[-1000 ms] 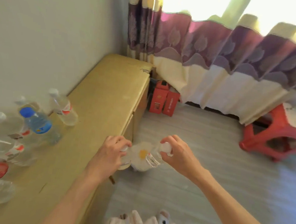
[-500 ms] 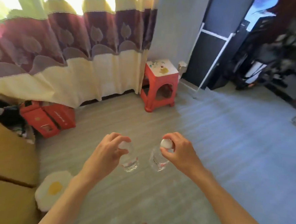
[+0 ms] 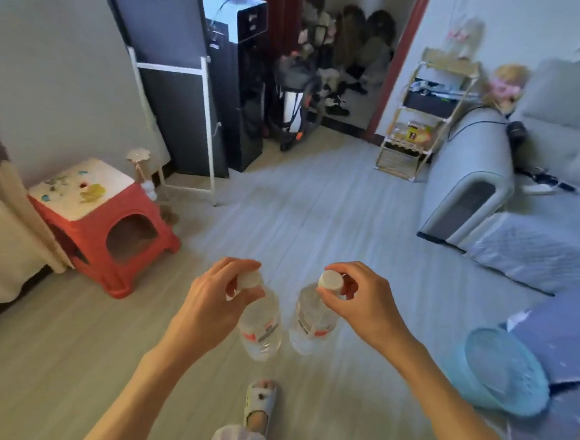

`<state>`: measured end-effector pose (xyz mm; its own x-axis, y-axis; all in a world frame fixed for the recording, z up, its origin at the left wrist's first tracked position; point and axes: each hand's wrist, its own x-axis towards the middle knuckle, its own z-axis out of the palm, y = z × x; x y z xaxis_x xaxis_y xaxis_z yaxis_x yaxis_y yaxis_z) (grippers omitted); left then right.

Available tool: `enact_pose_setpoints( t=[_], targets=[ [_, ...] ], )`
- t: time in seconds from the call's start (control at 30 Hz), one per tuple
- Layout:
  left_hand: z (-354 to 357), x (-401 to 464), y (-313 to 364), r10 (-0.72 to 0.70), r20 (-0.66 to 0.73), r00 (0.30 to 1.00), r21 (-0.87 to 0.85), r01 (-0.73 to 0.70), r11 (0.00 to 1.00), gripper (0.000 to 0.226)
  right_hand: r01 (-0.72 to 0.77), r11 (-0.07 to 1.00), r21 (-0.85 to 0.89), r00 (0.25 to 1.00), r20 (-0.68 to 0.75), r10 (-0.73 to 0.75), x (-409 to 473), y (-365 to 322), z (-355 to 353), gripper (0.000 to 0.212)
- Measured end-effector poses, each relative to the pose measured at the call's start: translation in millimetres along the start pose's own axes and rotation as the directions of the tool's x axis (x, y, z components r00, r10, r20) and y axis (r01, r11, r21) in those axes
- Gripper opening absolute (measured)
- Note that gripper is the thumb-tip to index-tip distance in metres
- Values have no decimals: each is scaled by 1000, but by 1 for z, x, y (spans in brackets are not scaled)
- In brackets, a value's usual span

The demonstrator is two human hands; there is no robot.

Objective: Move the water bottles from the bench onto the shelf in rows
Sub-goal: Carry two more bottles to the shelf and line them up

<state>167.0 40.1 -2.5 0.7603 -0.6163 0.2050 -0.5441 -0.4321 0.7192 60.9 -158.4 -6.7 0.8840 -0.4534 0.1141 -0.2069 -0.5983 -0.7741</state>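
I've got my left hand point(image 3: 217, 304) pinching the white cap of one clear plastic water bottle point(image 3: 262, 324), my right hand point(image 3: 358, 303) pinching another's point(image 3: 312, 319) — both hang below each grip, side by side, probably to carry two at once toward the thin wire shelf point(image 3: 423, 115) well ahead.

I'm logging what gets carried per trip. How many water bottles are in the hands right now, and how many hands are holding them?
Water bottles: 2, the left bottle and the right bottle, each hanging by its white cap
Hands holding: 2, the left hand and the right hand
Total: 4
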Motion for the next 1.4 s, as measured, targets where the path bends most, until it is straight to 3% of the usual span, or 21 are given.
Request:
enact_pose_setpoints(
  t=[0.17,0.47,0.9,1.4],
  targets=[
    [42,158,16,171,151,974,-79,-161,984,28,-39,999,-26,988,-152,35,110,38,-63,24],
    [124,391,52,344,258,903,-61,-341,938,27,-110,994,2,916,-388,102,283,115,-158,24],
    [275,694,105,316,306,898,-65,-312,948,27,-201,979,-42,937,-301,180,553,281,-296,25],
    [430,1059,135,390,346,853,-111,-376,920,27,-242,969,-54,902,-380,204,876,429,-428,22]
  ],
)
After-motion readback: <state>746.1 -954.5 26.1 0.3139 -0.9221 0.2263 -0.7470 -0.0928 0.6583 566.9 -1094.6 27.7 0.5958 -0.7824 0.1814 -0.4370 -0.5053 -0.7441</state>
